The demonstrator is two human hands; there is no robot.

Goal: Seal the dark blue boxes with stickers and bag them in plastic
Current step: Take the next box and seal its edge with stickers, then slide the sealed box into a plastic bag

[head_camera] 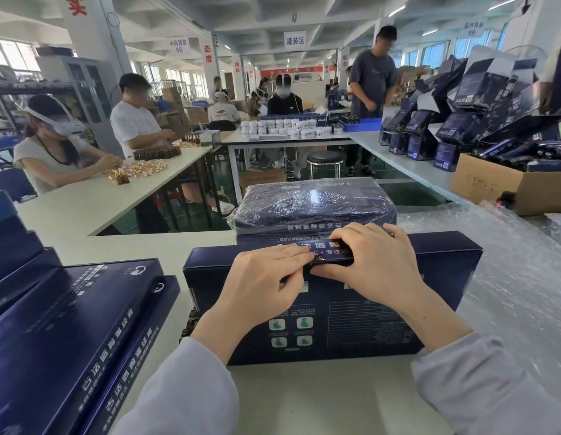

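Note:
A dark blue box (383,312) lies flat on the white table in front of me, its printed back face up. Both hands are on its far top edge. My left hand (260,284) lies with straight fingers pressing along that edge. My right hand (370,262) curls over the same edge, its fingers wrapped on the far side and its thumb pressing a small sticker (318,260) at the seam between the two hands. Behind the box stands a stack of dark blue boxes wrapped in clear plastic (310,205).
More dark blue boxes (68,334) lie stacked at my left. A heap of clear plastic bags (508,262) covers the table at right, beyond it a cardboard carton (499,183) and piled open boxes. Other people work at tables farther back.

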